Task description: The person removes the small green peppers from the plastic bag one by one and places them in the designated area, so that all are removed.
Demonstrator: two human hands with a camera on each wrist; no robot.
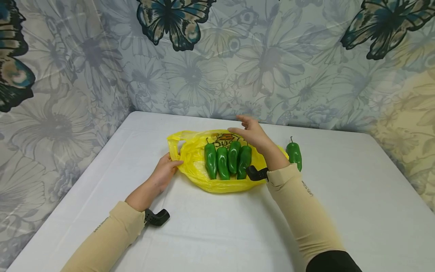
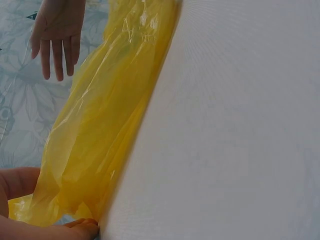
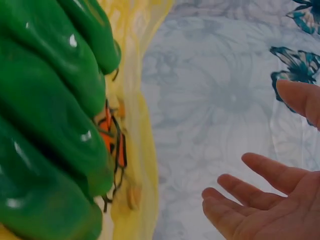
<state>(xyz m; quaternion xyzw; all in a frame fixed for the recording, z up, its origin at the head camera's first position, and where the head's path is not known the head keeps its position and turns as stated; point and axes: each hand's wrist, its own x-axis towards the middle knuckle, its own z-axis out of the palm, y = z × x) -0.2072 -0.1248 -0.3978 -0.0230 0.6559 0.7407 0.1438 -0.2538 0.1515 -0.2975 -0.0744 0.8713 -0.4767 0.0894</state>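
Observation:
A yellow plastic bag (image 1: 197, 179) lies on the white table, with several glossy green peppers (image 1: 222, 162) side by side on it, stems pointing away. My left hand (image 1: 164, 173) pinches the bag's left end near a handle loop, thumb on top. In the left wrist view the thumb and fingers close on the yellow film (image 2: 100, 135). Over the bag's far right part, my right hand (image 1: 254, 135) is raised with fingers extended and holds nothing. The right wrist view has its spread fingers (image 3: 250, 200) apart from the peppers.
One more green pepper (image 1: 294, 154) lies on the table (image 1: 340, 196) just right of the bag. Behind the table's far edge hangs a floral cloth backdrop (image 1: 265, 68) with butterflies. Dark wrist-worn devices sit on both forearms.

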